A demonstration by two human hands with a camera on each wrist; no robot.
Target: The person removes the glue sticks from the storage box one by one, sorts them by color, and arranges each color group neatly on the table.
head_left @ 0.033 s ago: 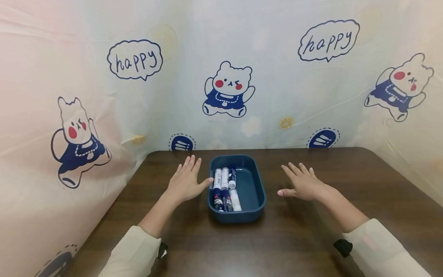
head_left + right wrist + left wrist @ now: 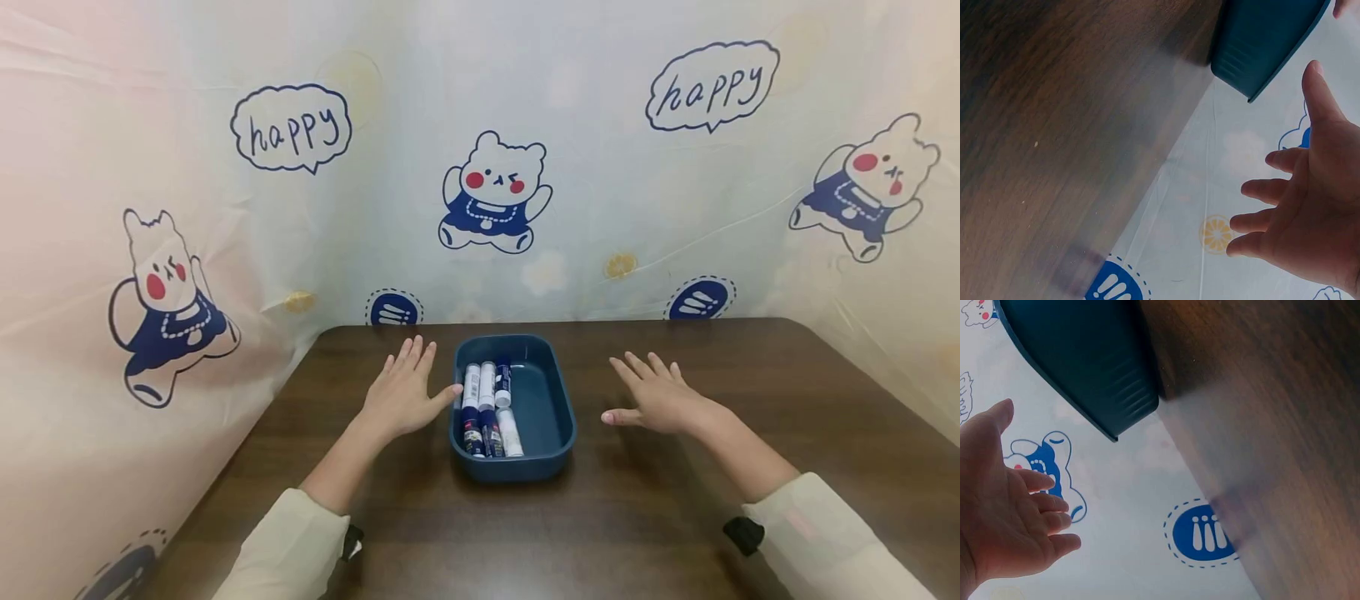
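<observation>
A dark blue plastic bin (image 2: 513, 472) stands on the table, its long side running away from me. Along its left half lie several white and navy tubes (image 2: 487, 385) that look like glue sticks, in two rows; the right half shows bare floor. My left hand (image 2: 401, 396) is spread just left of the bin, thumb by the rim; whether it touches cannot be told. To the right, apart from the bin, my right hand (image 2: 660, 398) is spread too. Both wrist views show the bin's outer wall (image 2: 1085, 356) and hands with nothing in them.
The dark brown wooden table (image 2: 525, 533) ends at the back against a pale curtain (image 2: 600, 208) printed with bears and the word "happy". More of this cloth hangs along the left and right sides.
</observation>
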